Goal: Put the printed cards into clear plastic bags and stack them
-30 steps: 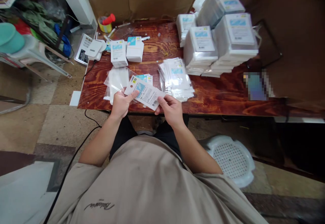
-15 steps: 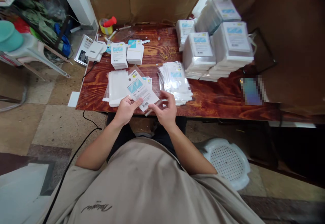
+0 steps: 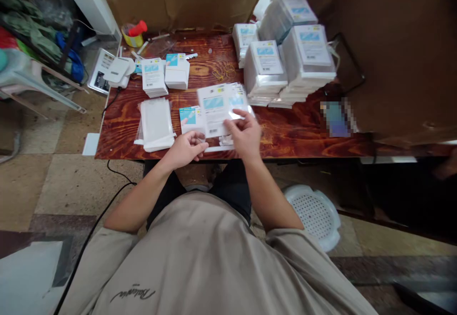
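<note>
My right hand (image 3: 244,133) grips a packaged card (image 3: 213,110), a white printed card with a blue picture in a clear plastic sleeve, by its right edge. It is above the left part of a fanned pile of packaged cards (image 3: 236,96). My left hand (image 3: 188,149) is at the table's front edge, fingers loosely curled and thumb apart, with nothing visible in it. Just beyond it lies a white card with a teal picture (image 3: 190,116), partly covered by the packaged card. To its left is a stack of clear sleeves (image 3: 156,122).
Tall stacks of packaged cards (image 3: 266,69) stand at the back right. Two card stacks, one printed (image 3: 153,74) and one mostly white (image 3: 177,72), sit at the back left. Nearby are a tape roll (image 3: 133,38), rubber bands (image 3: 224,71) and a blurred-out object (image 3: 337,118). A perforated stool (image 3: 314,215) stands below.
The packaged card has moved right, from between both hands to the fanned pile, in my right hand. My left hand has let go of it. The camera view has shifted.
</note>
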The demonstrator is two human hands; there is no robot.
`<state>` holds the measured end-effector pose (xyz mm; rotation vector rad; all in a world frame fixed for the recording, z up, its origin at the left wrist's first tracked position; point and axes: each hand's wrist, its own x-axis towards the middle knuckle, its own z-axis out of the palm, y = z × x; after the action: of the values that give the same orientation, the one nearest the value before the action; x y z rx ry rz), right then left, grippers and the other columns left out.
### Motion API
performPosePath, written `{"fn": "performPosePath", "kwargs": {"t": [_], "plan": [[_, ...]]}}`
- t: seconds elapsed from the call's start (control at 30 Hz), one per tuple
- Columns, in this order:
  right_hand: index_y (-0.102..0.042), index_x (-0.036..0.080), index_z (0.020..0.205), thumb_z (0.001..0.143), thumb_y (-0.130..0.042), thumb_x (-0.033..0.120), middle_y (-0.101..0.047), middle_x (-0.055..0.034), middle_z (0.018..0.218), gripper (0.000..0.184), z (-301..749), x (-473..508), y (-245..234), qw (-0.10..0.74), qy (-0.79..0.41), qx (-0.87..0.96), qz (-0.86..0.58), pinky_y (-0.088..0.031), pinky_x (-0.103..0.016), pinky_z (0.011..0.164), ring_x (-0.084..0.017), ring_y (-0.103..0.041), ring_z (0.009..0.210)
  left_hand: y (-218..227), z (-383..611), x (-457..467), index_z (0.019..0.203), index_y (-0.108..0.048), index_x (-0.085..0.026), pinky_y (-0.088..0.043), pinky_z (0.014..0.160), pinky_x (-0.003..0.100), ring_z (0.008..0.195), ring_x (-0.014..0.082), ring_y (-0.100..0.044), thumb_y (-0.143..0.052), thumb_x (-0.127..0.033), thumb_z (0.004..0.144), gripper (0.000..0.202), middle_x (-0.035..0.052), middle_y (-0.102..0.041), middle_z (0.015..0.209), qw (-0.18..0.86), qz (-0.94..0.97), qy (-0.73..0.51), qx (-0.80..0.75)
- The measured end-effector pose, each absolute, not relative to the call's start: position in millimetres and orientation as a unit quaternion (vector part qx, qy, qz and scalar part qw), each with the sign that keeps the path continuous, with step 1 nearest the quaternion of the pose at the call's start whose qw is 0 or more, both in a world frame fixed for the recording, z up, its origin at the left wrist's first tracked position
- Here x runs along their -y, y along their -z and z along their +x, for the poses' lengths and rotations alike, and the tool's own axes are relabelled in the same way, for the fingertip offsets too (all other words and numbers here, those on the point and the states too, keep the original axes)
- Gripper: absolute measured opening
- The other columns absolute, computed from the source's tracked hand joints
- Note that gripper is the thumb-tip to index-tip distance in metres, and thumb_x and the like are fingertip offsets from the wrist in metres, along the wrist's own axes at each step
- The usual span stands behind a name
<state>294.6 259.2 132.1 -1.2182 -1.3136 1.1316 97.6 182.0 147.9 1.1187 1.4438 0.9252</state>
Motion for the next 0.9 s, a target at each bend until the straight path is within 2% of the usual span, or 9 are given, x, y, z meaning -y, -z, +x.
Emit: {"fn": "performPosePath", "kwargs": {"t": [0.07,0.13,0.2,0.3,0.4,0.57,0.7,0.8,0.9], "plan": [[-0.060,0.016,0.122,0.084,-0.068,0.041,-0.065,-0.0007,0.079,0.046,312.5,-288.2,-125.5,0.487,-0.344,0.569,-0.566,-0.052,-0.032,0.074,-0.016,-0.059,0.071,-146.5,75.2,-192.0,0.110,-0.067,-0.018,-0.057,0.081,0.040,0.082,0.0240,-0.068,-0.075,-0.041,0.084,0.037,0.0107,-0.071,0.094,0.347,0.493,-0.398,-0.692],[-0.062,0.016,0.120,0.085,-0.066,0.038,-0.067,-0.0048,0.085,0.042,325.7,-310.6,-118.4,0.416,-0.223,0.611,-0.636,-0.052,-0.041,0.085,-0.021,-0.062,0.081,-145.7,43.9,-200.0,0.110,-0.066,-0.015,-0.049,0.101,0.048,0.106,0.0321,-0.065,-0.074,-0.040,0.085,0.036,0.0174,-0.068,0.110,0.141,0.468,-0.366,-0.792],[-0.064,0.013,0.116,0.084,-0.066,0.036,-0.069,-0.0134,0.099,0.040,330.3,-320.9,-112.9,0.344,-0.117,0.634,-0.683,-0.049,-0.051,0.094,-0.030,-0.062,0.100,-143.7,10.4,-205.2,0.115,-0.063,-0.011,-0.040,0.112,0.053,0.127,0.0408,-0.056,-0.078,-0.041,0.080,0.049,0.0254,-0.062,0.126,0.041,0.425,-0.299,-0.854],[-0.066,0.009,0.115,0.087,-0.063,0.035,-0.065,-0.0236,0.121,0.039,317.9,-310.9,-111.4,0.324,-0.031,0.667,-0.670,-0.044,-0.057,0.101,-0.038,-0.054,0.120,-136.3,-29.7,-209.4,0.117,-0.061,-0.009,-0.041,0.110,0.053,0.126,0.0432,-0.056,-0.085,-0.045,0.072,0.063,0.0284,-0.062,0.128,0.058,0.383,-0.234,-0.892],[-0.069,0.013,0.115,0.097,-0.056,0.037,-0.068,-0.0190,0.119,0.033,286.9,-283.7,-117.9,0.313,-0.083,0.796,-0.512,-0.045,-0.049,0.103,-0.033,-0.058,0.116,-127.9,-51.6,-213.1,0.108,-0.063,-0.014,-0.050,0.096,0.043,0.102,0.0324,-0.067,-0.087,-0.042,0.068,0.054,0.0165,-0.071,0.109,0.119,0.373,-0.239,-0.889],[-0.070,0.009,0.121,0.089,-0.076,0.037,-0.066,-0.0194,0.131,0.043,237.6,-257.8,-134.7,0.108,-0.131,0.947,-0.272,-0.041,-0.046,0.112,-0.034,-0.055,0.129,-128.5,-61.2,-216.7,0.081,-0.066,-0.017,-0.049,0.077,0.032,0.078,0.0215,-0.065,-0.084,-0.035,0.069,0.028,0.0070,-0.071,0.085,0.155,0.373,-0.263,-0.876],[-0.072,0.006,0.105,0.093,-0.071,0.028,-0.068,-0.0202,0.117,0.025,228.7,-260.4,-145.4,-0.029,-0.106,0.965,-0.238,-0.049,-0.039,0.098,-0.032,-0.062,0.117,-137.7,-59.6,-209.1,0.078,-0.072,-0.017,-0.047,0.077,0.034,0.078,0.0244,-0.066,-0.075,-0.034,0.078,0.017,0.0100,-0.074,0.083,0.137,0.412,-0.269,-0.860],[-0.072,0.006,0.106,0.100,-0.059,0.026,-0.069,-0.0206,0.114,0.025,230.2,-259.4,-151.6,-0.064,-0.087,0.969,-0.221,-0.050,-0.038,0.087,-0.032,-0.066,0.109,-143.6,-56.6,-200.5,0.081,-0.075,-0.016,-0.048,0.084,0.039,0.088,0.0297,-0.068,-0.063,-0.037,0.089,0.025,0.0150,-0.075,0.089,0.090,0.440,-0.264,-0.853],[-0.069,0.005,0.113,0.101,-0.042,0.013,-0.069,-0.0212,0.113,0.030,230.7,-251.0,-154.9,-0.083,-0.056,0.972,-0.214,-0.049,-0.037,0.080,-0.032,-0.067,0.103,-145.9,-50.1,-196.4,0.084,-0.074,-0.016,-0.050,0.087,0.038,0.093,0.0286,-0.070,-0.060,-0.033,0.091,0.024,0.0145,-0.075,0.092,0.071,0.428,-0.339,-0.835]]}}
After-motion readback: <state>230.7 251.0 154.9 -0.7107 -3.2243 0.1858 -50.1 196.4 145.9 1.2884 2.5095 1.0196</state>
